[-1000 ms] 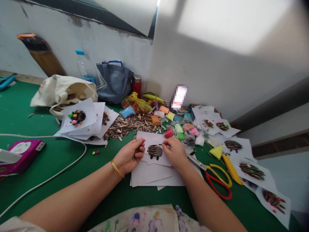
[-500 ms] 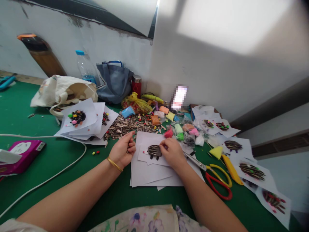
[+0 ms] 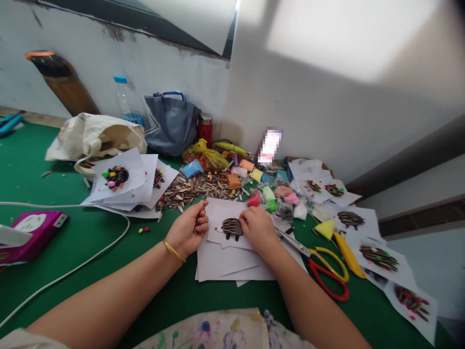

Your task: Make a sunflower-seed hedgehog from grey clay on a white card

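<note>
At frame centre, the left hand (image 3: 188,229), curled around seeds (image 3: 197,224), has edged nearer the clay (image 3: 235,231); the right hand (image 3: 258,228) touches it, grip unclear.

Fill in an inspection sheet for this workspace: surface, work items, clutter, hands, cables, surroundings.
Surface: green tabletop, partly covered by papers and materials.
Work items: dark figure on white paper, striped seeds over part of its body, the rest bare; seed heap just beyond.
Clutter: scissors right of the papers; small coloured packets; cream bag, blue bag and bottle at the back.
Left hand: curled around seeds.
Right hand: fingertips at the figure's right edge; anything pinched is hidden.
Cables: white cable looping across the left side, apart from both hands.
Surroundings: pale wall behind; co-workers, nothing seen.
</note>
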Demonstrator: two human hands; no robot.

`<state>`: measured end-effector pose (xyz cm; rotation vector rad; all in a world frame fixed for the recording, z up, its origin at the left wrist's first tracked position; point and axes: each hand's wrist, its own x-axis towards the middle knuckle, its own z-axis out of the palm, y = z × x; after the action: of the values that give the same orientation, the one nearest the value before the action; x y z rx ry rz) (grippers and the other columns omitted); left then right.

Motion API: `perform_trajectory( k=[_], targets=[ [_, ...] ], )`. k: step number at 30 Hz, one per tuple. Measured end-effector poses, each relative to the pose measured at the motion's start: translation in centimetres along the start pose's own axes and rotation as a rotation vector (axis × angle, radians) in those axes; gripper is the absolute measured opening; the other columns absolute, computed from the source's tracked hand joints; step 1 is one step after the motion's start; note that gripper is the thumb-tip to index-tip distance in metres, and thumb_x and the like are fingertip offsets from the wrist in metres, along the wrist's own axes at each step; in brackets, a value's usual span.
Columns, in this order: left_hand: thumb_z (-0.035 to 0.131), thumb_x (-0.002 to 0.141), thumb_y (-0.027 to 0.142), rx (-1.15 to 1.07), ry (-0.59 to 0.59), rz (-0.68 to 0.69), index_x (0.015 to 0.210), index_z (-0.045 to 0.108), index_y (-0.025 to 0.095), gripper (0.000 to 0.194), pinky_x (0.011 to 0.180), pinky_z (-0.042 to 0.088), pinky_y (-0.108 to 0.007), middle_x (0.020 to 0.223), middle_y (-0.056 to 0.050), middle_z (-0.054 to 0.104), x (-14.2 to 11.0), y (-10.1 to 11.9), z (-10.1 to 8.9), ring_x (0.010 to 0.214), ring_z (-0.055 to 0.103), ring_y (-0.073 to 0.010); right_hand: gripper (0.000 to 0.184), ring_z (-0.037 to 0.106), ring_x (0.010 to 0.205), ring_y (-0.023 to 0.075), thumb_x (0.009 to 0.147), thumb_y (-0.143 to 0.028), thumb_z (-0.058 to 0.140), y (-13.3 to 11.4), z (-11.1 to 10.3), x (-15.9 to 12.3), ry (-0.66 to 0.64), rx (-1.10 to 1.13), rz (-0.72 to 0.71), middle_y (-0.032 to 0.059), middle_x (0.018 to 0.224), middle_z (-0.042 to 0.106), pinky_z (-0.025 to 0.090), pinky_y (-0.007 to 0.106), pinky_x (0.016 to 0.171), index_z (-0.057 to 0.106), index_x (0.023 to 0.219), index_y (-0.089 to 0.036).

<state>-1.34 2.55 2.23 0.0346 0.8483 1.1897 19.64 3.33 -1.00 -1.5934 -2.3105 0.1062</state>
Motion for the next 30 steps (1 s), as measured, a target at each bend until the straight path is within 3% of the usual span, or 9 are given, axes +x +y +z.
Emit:
perform_trajectory(
  k=[4, 7, 11, 14, 17, 20, 25, 27, 30],
  targets=[
    [0.048, 0.096, 0.021, -0.095, -0.088, -0.121, 0.09, 0.056, 0.012, 0.014, 0.03, 0.024, -0.009, 0.064, 0.004, 0.042, -0.2, 0.1, -0.1, 0.041, 0.039, -0.0019, 0.009, 0.054, 0.087, 0.0223, 0.087, -0.018, 0.06, -0.3, -0.2, 0.1, -0.006, -0.039, -0.004, 0.0069, 0.085, 0.064, 0.035, 0.035, 0.077, 0.067, 0.082, -0.02],
    [0.045, 0.098, 0.027, -0.16, -0.135, -0.242, 0.093, 0.057, 0.012, 0.021, 0.035, 0.037, -0.011, 0.068, 0.0, 0.049, -0.5, 0.2, -0.1, 0.049, 0.051, -0.0061, 0.009, 0.054, 0.087, 0.0224, 0.087, -0.019, 0.061, -0.4, -0.3, 0.1, -0.014, -0.048, -0.001, 0.0068, 0.085, 0.065, 0.035, 0.035, 0.077, 0.068, 0.082, -0.02],
    [0.04, 0.099, 0.034, -0.167, -0.112, -0.266, 0.105, 0.06, 0.009, 0.032, 0.06, 0.059, -0.024, 0.083, -0.01, 0.062, -0.9, 0.0, 0.0, 0.072, 0.067, -0.0147, 0.012, 0.055, 0.088, 0.0224, 0.089, -0.02, 0.059, -0.3, -0.5, -0.1, -0.004, -0.022, -0.013, 0.0065, 0.085, 0.066, 0.036, 0.035, 0.078, 0.07, 0.085, -0.02],
    [0.04, 0.099, 0.037, -0.162, -0.125, -0.262, 0.114, 0.059, 0.006, 0.039, 0.08, 0.06, -0.034, 0.101, -0.017, 0.066, -1.1, -0.4, 0.0, 0.095, 0.069, -0.0229, 0.016, 0.055, 0.09, 0.0223, 0.092, -0.02, 0.054, -0.2, -1.1, -0.5, 0.074, 0.038, -0.037, 0.0066, 0.089, 0.067, 0.037, 0.035, 0.079, 0.07, 0.092, -0.021],
    [0.039, 0.099, 0.04, -0.13, -0.176, -0.296, 0.122, 0.056, 0.005, 0.045, 0.09, 0.057, -0.04, 0.116, -0.021, 0.064, -1.3, -0.7, 0.0, 0.109, 0.066, -0.0276, 0.017, 0.055, 0.091, 0.0217, 0.093, -0.023, 0.053, -0.9, -1.9, -1.1, 0.213, 0.152, -0.079, 0.0069, 0.092, 0.065, 0.038, 0.036, 0.082, 0.069, 0.096, -0.02],
    [0.037, 0.099, 0.044, -0.098, -0.228, -0.334, 0.126, 0.054, 0.005, 0.05, 0.092, 0.055, -0.043, 0.114, -0.021, 0.066, -1.5, -1.1, 0.0, 0.105, 0.067, -0.0284, 0.018, 0.054, 0.091, 0.021, 0.094, -0.026, 0.053, -2.2, -2.7, -1.7, 0.269, 0.249, -0.15, 0.0065, 0.094, 0.064, 0.039, 0.037, 0.083, 0.069, 0.099, -0.021],
    [0.038, 0.099, 0.045, -0.051, -0.314, -0.392, 0.124, 0.055, 0.005, 0.051, 0.079, 0.057, -0.041, 0.083, -0.011, 0.072, -1.8, -1.7, -0.1, 0.074, 0.071, -0.0236, 0.029, 0.053, 0.091, 0.0222, 0.09, -0.023, 0.06, -4.0, -2.7, -2.2, 0.139, 0.264, -0.211, 0.0056, 0.096, 0.062, 0.038, 0.038, 0.082, 0.066, 0.118, -0.027],
    [0.038, 0.099, 0.045, -0.055, -0.344, -0.413, 0.123, 0.056, 0.006, 0.05, 0.075, 0.057, -0.038, 0.074, -0.008, 0.07, -1.8, -1.9, -0.2, 0.07, 0.07, -0.0222, 0.027, 0.053, 0.091, 0.0224, 0.088, -0.022, 0.063, -4.3, -2.5, -2.1, 0.119, 0.267, -0.205, 0.0052, 0.095, 0.062, 0.038, 0.038, 0.081, 0.068, 0.114, -0.026],
    [0.037, 0.099, 0.045, -0.048, -0.391, -0.43, 0.123, 0.056, 0.007, 0.049, 0.077, 0.057, -0.038, 0.084, -0.011, 0.072, -1.7, -2.0, -0.3, 0.074, 0.07, -0.022, 0.013, 0.053, 0.091, 0.0216, 0.086, -0.023, 0.067, -4.2, -2.4, -2.1, 0.125, 0.32, -0.172, 0.0041, 0.092, 0.063, 0.038, 0.037, 0.082, 0.071, 0.099, -0.024]
  ],
)
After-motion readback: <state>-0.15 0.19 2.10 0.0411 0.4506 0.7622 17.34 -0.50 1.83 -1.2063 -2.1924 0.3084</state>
